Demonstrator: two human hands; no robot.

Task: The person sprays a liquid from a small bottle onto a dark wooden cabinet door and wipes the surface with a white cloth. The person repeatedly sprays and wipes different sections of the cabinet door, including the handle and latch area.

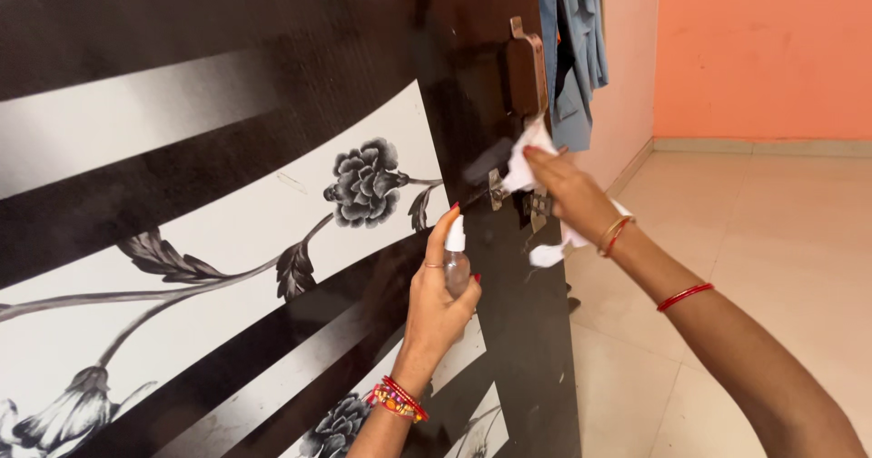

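— What did the left hand point(434, 305) hold?

— A small clear spray bottle point(456, 263) with a white nozzle, fingers wrapped tight around it, forefinger resting on top, close against the dark door point(509, 331).

— And the right hand point(568, 190)?

— Its fingers pinched a white cloth point(527, 163), pressed against the door's edge by the metal latch point(495, 186), just below the brown handle point(527, 72).

— Anything else nearby?

— A black-and-white flower pattern point(363, 184) covered the panel beside it; blue clothes point(572, 49) hung behind, near an orange wall point(763, 49).
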